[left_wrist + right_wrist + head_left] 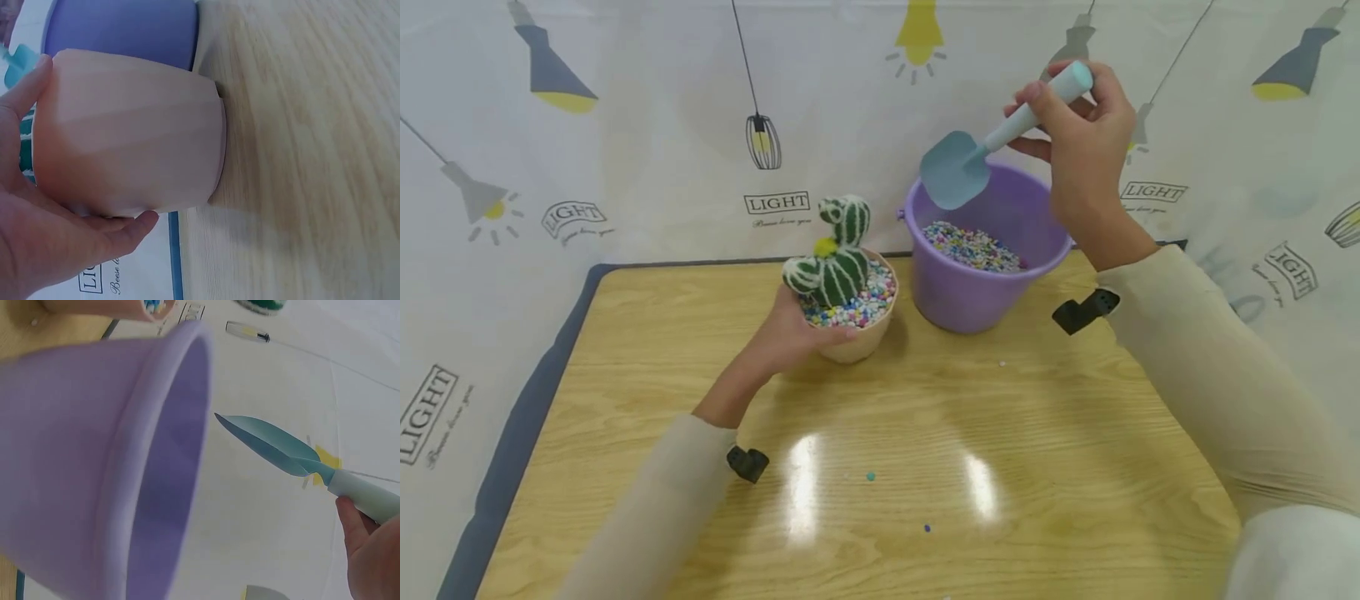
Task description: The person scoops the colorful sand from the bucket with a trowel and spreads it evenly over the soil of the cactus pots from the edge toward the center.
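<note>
My left hand grips the side of a peach-coloured flowerpot, its thumb along the near rim in the head view. A green cactus with white stripes and a yellow flower stands in the pot, ringed by multicoloured pebbles. My right hand holds a small blue trowel by its pale handle, above a purple bucket. The trowel's blade hangs over the bucket's left rim, tilted down to the left. Inside the bucket lie more multicoloured pebbles.
The wooden table carries a few stray pebbles, including a teal one and a dark blue one. A white cloth printed with lamps hangs behind the table and at its sides. Bucket and pot stand close together at the back edge.
</note>
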The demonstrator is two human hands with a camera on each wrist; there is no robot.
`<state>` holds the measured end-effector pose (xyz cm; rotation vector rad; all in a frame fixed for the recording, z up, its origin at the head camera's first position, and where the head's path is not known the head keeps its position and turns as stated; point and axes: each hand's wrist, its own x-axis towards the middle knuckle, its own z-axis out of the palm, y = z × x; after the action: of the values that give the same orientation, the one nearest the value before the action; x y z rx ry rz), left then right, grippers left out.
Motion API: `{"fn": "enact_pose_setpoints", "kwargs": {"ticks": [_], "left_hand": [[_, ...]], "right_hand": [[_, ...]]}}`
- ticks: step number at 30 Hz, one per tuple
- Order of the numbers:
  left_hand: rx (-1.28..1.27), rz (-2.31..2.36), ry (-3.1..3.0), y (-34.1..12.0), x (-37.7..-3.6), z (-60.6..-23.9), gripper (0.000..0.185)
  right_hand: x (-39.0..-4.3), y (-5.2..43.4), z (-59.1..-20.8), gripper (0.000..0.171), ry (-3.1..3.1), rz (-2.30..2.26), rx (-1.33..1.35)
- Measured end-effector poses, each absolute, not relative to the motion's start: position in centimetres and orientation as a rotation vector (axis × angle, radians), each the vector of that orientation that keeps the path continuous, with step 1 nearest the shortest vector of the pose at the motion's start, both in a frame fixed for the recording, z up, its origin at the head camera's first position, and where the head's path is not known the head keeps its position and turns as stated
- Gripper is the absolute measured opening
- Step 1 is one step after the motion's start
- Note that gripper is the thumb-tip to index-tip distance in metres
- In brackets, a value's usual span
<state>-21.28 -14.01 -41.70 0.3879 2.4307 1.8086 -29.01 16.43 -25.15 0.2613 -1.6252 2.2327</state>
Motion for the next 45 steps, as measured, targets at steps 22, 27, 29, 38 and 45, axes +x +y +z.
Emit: {"fn": "enact_pose_setpoints", "kwargs": {"ticks": [22, 27, 29, 38, 45], "left_hand": [[0.389, 1.403, 2.250, -16.8, -25.4, -39.5, 0.102], [0.402, 1.392, 2.205, -17.0, -26.3, -39.5, 0.098], [0.408, 1.380, 2.194, -17.2, -26.6, -39.4, 0.097], [0.396, 1.360, 2.142, -17.4, -27.1, -39.0, 0.095], [0.363, 1.333, 2.138, -17.6, -27.2, -38.7, 0.099]], "right_hand": [[-34.0, 20.5, -27.9, 0.035, -1.912, 2.175, -0.035], [-35.0, 20.7, -28.8, 0.038, -1.951, 2.220, -0.076], [-35.4, 20.7, -29.3, 0.041, -1.960, 2.258, -0.106], [-36.5, 20.1, -31.5, 0.048, -2.039, 2.257, -0.228], [-36.5, 20.3, -31.6, 0.047, -2.175, 2.144, -0.309]]}}
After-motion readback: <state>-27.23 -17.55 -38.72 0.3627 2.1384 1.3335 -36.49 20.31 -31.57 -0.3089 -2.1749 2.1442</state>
